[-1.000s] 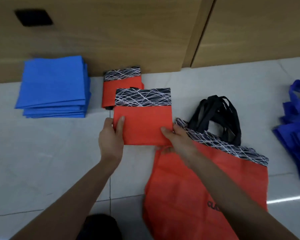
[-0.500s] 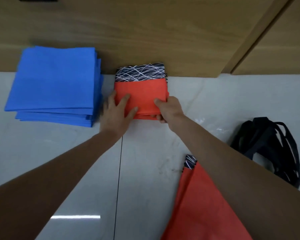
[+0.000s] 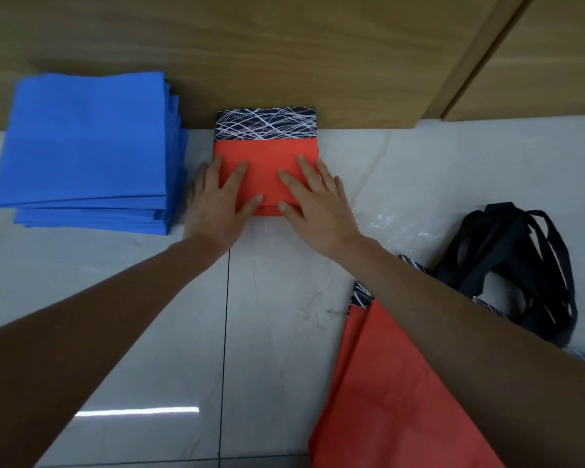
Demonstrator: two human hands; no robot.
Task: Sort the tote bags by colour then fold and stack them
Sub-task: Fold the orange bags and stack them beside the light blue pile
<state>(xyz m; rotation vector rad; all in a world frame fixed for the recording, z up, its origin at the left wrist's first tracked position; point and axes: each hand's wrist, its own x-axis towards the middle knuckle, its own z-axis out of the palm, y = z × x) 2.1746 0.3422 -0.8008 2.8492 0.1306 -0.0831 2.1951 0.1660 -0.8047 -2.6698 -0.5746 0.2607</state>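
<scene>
Floor [image 3: 115, 298]: left hand [image 3: 213, 211], right hand [image 3: 318, 211] fingers [image 3: 235, 179] flat atop folded red bag [image 3: 267, 153].

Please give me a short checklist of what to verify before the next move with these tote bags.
1. Folded red bag lies flat by the wooden wall: ok.
2. Left hand and right hand press it flat, gripping nothing: ok.
3. Blue stack sits apart, colours unmixed: ok.
4. Unfolded red bag lies near the right arm: ok.
5. Its black handles untangled: cannot tell.
</scene>
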